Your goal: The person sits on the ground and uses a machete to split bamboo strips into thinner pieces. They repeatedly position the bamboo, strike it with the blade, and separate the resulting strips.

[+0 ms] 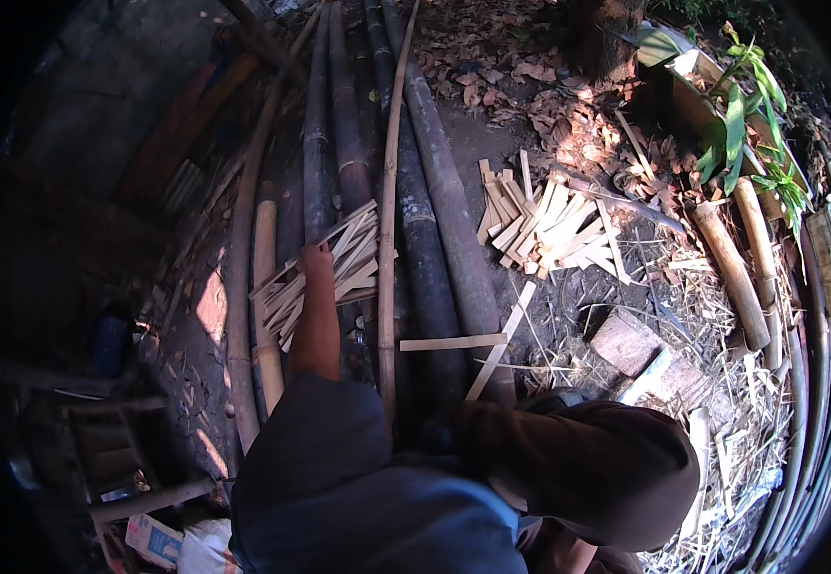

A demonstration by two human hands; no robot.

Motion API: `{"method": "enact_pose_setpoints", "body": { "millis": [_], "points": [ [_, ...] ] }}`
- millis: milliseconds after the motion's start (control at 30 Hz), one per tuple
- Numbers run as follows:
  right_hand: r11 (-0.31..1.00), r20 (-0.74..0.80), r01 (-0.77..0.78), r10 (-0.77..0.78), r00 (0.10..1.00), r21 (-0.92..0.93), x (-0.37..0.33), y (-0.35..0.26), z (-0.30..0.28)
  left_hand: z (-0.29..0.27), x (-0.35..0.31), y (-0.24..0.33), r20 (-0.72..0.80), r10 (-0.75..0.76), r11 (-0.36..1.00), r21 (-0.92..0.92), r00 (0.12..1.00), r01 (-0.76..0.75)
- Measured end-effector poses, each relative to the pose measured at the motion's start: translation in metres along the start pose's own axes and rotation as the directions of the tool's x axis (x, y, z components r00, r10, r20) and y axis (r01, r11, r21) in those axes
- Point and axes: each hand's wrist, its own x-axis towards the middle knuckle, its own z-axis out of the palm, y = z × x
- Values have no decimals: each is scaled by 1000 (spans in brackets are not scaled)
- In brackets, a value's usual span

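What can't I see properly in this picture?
In the head view:
Left hand: its fingertips, hidden by the hand itself, so its grip on the strips is unclear.
Right hand: out of sight, behind the sleeve or past the lower edge.
Poles: far ends, cut off by the top edge.

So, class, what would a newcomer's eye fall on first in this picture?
Probably the spread pile of pale bamboo strips on the ground right of centre, bright against the dark earth. Next might come the long bamboo poles running up the middle, with a second pile of strips across them and the person's left hand at it. The green leaves at upper right also stand out.
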Motion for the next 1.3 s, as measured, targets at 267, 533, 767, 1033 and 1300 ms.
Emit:
{"method": "enact_pose_setpoints", "body": {
  "millis": [267, 533, 767, 1033, 1300],
  "points": [
    [1000, 45, 0, 1, 999, -20, -7, 9, 19, 17, -2, -37, 182, -289, 949, -72, 940, 306],
    [998, 32, 8, -10, 999, 61, -9, 18, 48, 64, 54, -35, -481, -643, 701, -683, 596, 206],
    [992, -336, -124, 107, 936, -29, 22, 28, 19, 60, -91, 121, -629, 3, 722, -537, 778, -437],
    [503, -445, 89, 652, 614, 860, 90, 70, -24, 10, -195, 242, -497, 660, 311, -501, 563, -808],
    [354, -243, -95, 791, 561, 930, 127, 78, -60, 25, -298, 278, -173, 964, 46, -638, 202, -769]
  ]
}}
